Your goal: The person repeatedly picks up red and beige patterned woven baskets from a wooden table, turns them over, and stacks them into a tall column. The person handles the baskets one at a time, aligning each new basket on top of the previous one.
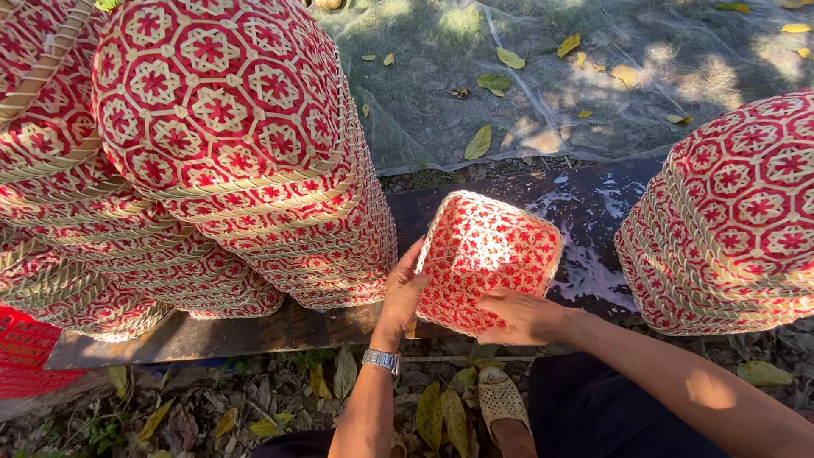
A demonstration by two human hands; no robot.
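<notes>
A small red and cream woven basket (487,254) lies upside down on a dark wooden board (593,203). My left hand (400,293) presses against the basket's left side, fingers spread upward; a silver watch sits on that wrist. My right hand (521,315) lies flat on the basket's near lower edge. Both hands hold the basket between them.
A tall stack of nested woven baskets (246,161) leans at the left, another stack (729,220) at the right. A red plastic crate (25,352) sits at the far left. Grey netting (551,93) with fallen leaves covers the ground beyond. My sandalled foot (502,399) rests on dry leaves.
</notes>
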